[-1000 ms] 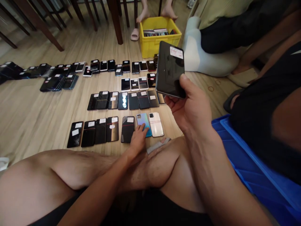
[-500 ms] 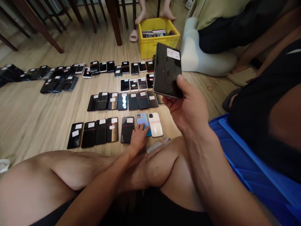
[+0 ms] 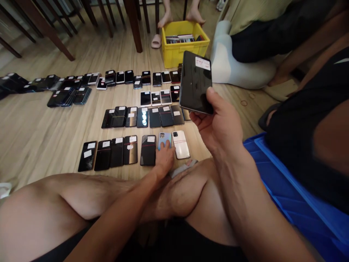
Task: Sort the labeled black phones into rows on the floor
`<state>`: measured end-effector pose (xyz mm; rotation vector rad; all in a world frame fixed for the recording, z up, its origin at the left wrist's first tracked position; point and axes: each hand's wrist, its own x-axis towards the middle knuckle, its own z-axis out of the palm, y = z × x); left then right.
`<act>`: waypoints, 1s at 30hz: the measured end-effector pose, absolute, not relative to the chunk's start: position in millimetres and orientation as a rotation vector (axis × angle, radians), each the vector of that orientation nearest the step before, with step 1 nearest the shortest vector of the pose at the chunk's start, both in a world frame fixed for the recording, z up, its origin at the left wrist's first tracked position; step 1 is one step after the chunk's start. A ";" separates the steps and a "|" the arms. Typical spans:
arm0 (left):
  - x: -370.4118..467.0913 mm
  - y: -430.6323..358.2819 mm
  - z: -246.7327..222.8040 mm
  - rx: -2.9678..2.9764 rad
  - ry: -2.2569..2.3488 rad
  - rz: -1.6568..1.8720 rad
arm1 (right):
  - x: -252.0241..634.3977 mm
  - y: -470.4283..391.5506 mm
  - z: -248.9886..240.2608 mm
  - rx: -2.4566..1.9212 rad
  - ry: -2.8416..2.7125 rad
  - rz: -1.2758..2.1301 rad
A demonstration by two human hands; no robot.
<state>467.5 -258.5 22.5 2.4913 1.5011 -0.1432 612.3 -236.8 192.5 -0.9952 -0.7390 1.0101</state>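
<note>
My right hand (image 3: 222,116) holds a dark smartphone (image 3: 195,82) up above the floor, thumb on its lower right edge and fingers beneath. A white label with red print sits at the phone's top right. Down on the floor, my left hand (image 3: 165,157) is around the lower part of a blue smartphone (image 3: 164,137), its fingers over the back and thumb at the right side. To the right of it lies a white smartphone (image 3: 181,145) with a red band around it. A black smartphone (image 3: 148,151) with a label lies just left of my hand.
Several rows of labelled phones (image 3: 117,151) cover the wooden floor, with stacks (image 3: 65,97) at the far left. Beyond them stands a yellow crate (image 3: 185,47) with items inside. A blue folded container (image 3: 275,163) lies at right, beside another person's leg (image 3: 245,72). Chair legs rise behind.
My left hand has shifted slightly right and covers more of the blue phone, its thumb now at the right side. The dark phone in my right hand is nearly still.
</note>
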 end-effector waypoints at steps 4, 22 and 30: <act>471.2 -256.6 24.0 2.476 1.527 -0.150 | 610.9 -237.4 194.0 -0.985 -0.723 1.008; 470.7 -255.7 21.8 2.501 1.508 -0.152 | 609.9 -238.0 194.5 -0.979 -0.730 1.008; 462.6 -257.5 24.3 2.359 1.565 0.035 | 611.4 -237.7 194.0 -0.982 -0.720 1.014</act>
